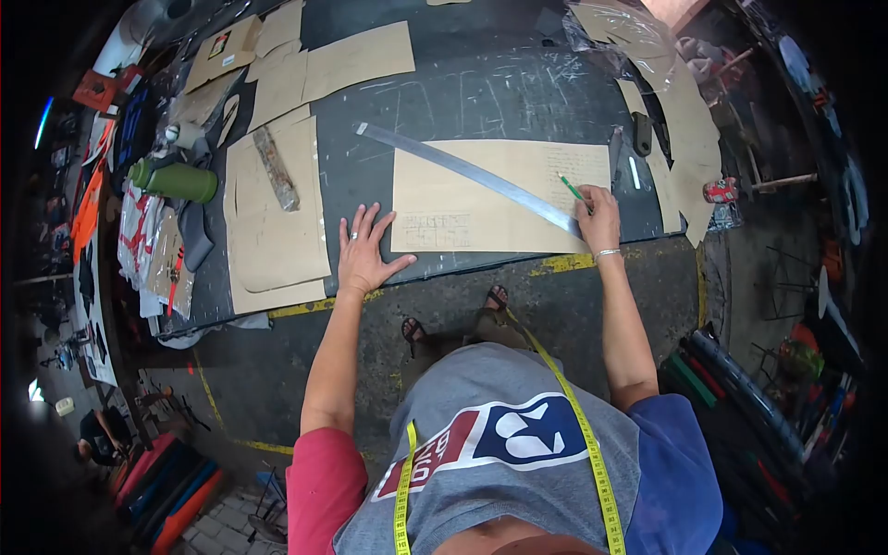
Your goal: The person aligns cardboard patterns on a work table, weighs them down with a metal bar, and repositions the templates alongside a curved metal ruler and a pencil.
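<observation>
My left hand (363, 254) lies flat with fingers spread on the dark table, just left of a brown paper sheet (462, 203). The sheet carries pencilled writing at its upper right and a small drawn grid at its lower left. Across it, slanting from upper left to lower right, lies a long metal ruler (472, 176). At the ruler's lower right end is my right hand (598, 220), its fingers closed round a green pencil (571, 186) whose tip points up and left. Whether those fingers also grip the ruler I cannot tell.
Brown paper pieces (277, 236) cover the table's left side, with a green bottle (176, 179) beyond them. Cut card shapes (689, 139), a dark tool (641, 134) and a red can (720, 191) are at the right. A yellow tape measure (597, 453) hangs round my neck.
</observation>
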Demonstrator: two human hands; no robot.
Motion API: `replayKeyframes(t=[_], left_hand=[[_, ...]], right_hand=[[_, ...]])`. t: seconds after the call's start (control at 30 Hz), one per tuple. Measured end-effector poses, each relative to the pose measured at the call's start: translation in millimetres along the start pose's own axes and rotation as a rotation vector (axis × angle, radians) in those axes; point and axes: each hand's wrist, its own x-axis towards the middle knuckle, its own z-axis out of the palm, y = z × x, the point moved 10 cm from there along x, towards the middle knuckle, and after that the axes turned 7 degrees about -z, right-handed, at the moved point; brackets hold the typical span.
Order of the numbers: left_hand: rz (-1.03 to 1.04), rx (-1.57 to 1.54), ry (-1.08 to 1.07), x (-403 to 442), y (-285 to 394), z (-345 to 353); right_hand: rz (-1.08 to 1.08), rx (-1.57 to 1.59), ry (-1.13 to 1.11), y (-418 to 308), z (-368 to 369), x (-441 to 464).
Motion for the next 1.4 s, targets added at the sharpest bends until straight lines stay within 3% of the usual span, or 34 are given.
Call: replayKeyframes(t=[0.07,0.27,0.4,0.43,0.57,0.73,0.97,1.07,1.1,1.17,1.27,1.4], left_hand=[[0.006,0.001,0.006,-2,0,3],[0.026,-0.040,0.029,-4,1,-1],[0.028,-0.124,0.128,-19,-7,-13],[0.069,-0.136,0.146,-22,-3,-12],[0.229,-0.133,0.128,-55,9,-5],[0.269,-0.260,0.139,-88,-3,-3],[0.227,-0.545,0.067,-112,-25,-14],[0.169,-0.795,-0.047,-116,-41,-21],[0.150,-0.856,0.004,-121,-48,-37],[-0.027,-1.037,-0.144,-131,-69,-46],[-0.241,-1.100,-0.089,-155,-123,-36],[-0.608,-1.079,0.165,-195,-213,-50]], right_hand=[[-0.066,-0.040,0.106,-13,-14,-6],[-0.002,0.116,0.144,-53,-36,-47],[0.113,0.330,0.104,-108,-4,-101],[0.029,0.292,0.131,-128,-2,-117],[0.164,0.334,0.044,-178,28,-181],[0.272,0.283,-0.062,-223,44,-234],[0.288,0.253,-0.131,-230,54,-220],[0.232,0.268,-0.175,-232,75,-178],[0.210,0.300,-0.188,-237,84,-162],[0.162,0.364,-0.217,-247,101,-128],[0.037,0.375,-0.273,-279,123,-78],[-0.084,0.415,-0.325,-320,147,-42]])
